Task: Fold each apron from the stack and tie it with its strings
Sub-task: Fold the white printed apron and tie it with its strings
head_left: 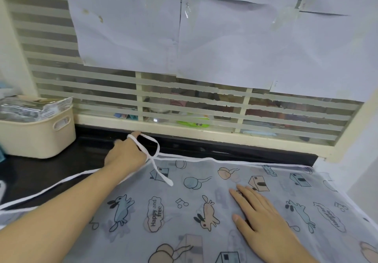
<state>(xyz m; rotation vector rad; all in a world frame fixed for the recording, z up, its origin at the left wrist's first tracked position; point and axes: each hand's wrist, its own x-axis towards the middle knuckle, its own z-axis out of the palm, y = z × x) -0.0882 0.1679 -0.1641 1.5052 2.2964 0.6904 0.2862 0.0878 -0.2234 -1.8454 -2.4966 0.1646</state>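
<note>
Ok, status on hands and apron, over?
Left hand hooks white string. Right hand flat on translucent cartoon-print apron, spread unfolded. Cream plastic basket sits left, apart.

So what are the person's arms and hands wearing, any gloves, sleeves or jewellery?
Nothing that shows. The left hand and right hand are bare, with no gloves, rings or watch visible. Both forearms are uncovered as far as the picture's edge, so any sleeves end out of view.

Apron (204, 211) print: "Happy and free" in cloud shape, repeated upside-down at right.
</note>
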